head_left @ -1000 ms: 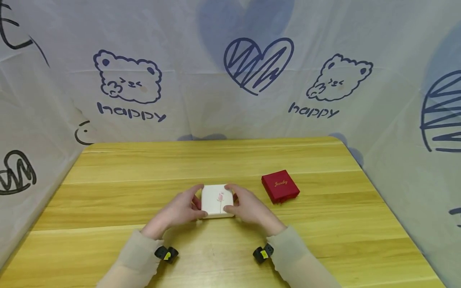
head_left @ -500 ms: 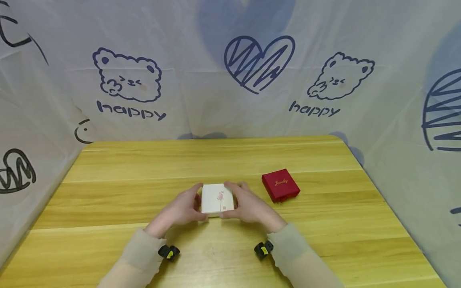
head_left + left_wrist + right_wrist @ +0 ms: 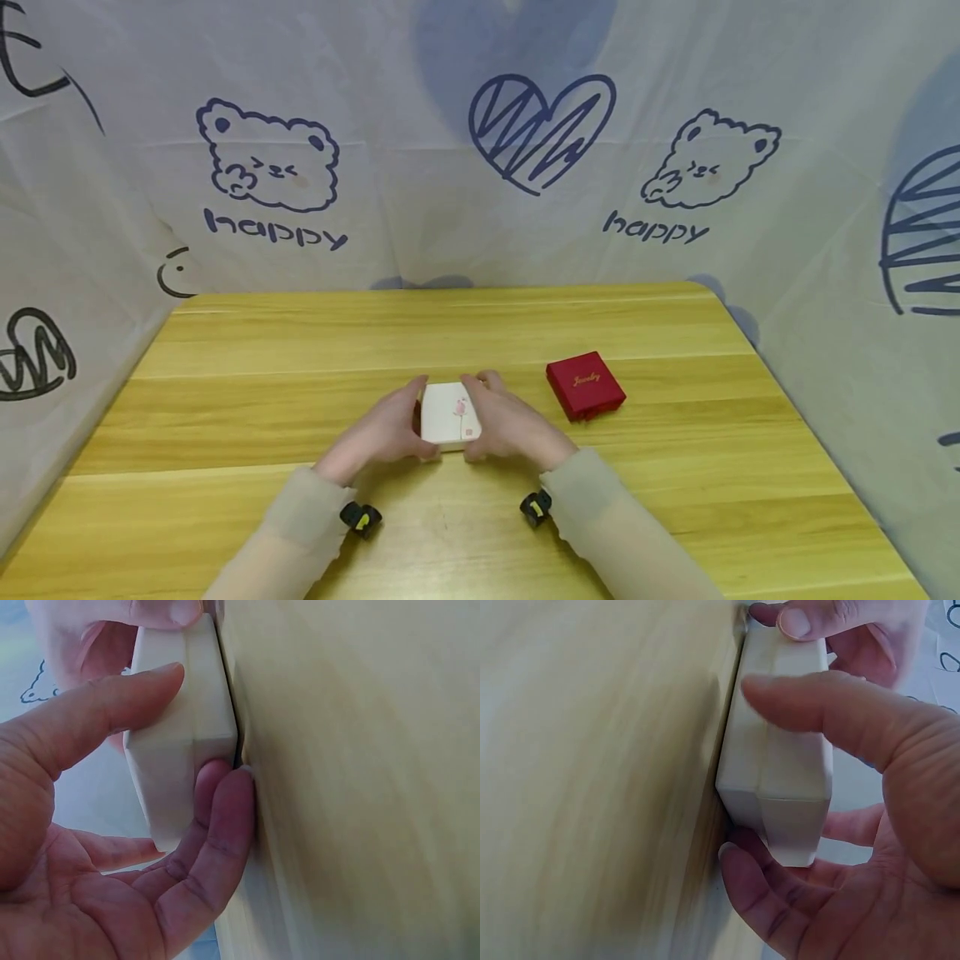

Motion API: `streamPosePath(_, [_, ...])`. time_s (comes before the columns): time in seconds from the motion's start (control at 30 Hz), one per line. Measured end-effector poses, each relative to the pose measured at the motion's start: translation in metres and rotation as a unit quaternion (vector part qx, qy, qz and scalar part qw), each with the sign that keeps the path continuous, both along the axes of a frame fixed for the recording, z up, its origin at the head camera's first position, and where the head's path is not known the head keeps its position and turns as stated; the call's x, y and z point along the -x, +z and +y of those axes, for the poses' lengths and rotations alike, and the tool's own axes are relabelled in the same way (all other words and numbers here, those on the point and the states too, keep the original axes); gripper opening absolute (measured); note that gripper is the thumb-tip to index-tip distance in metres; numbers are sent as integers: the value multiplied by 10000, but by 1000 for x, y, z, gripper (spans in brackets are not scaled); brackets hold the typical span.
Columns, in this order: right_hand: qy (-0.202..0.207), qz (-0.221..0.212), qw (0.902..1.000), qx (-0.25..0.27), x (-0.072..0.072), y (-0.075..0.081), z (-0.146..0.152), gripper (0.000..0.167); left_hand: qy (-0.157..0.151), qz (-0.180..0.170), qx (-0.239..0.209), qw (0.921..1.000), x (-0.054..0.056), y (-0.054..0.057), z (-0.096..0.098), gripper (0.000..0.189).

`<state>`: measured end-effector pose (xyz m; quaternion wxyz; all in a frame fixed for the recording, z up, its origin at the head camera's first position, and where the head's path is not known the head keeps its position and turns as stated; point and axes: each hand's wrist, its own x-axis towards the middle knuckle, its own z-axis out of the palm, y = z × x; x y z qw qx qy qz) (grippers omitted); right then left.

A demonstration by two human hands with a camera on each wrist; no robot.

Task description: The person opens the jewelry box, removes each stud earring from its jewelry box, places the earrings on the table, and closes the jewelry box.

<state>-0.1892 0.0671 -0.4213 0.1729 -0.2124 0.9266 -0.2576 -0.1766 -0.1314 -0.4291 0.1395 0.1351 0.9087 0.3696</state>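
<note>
A small white box (image 3: 446,412) with a pink flower printed on its lid lies on the wooden table between my hands. My left hand (image 3: 382,435) holds its left end, thumb at the near side. From the right, my right hand (image 3: 515,425) holds the other end and covers part of the lid. A seam between lid and base runs along the white box (image 3: 187,712) in the left wrist view. In the right wrist view my thumb (image 3: 795,701) lies across the near side of the white box (image 3: 780,765), with curled fingers by its end.
A red box (image 3: 586,386) marked "Jewelry" sits on the wooden table (image 3: 315,333), to the right of my right hand. Behind the table hangs a pale cloth (image 3: 420,192) printed with bears and hearts.
My hands have drawn closer together around the white box. The right thumb has slid off the lid's top to the near side. The red box stays where it was.
</note>
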Motion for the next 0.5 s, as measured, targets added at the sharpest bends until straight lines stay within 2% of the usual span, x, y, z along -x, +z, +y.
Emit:
streamPosePath(0.33, [74, 257, 9991, -320, 5, 2, -3, 102, 2, 126, 254, 9996, 2, 2, 4, 106])
streamPosePath(0.5, [79, 258, 9987, -424, 6, 3, -4, 102, 58, 95, 183, 9998, 1, 2, 5, 107])
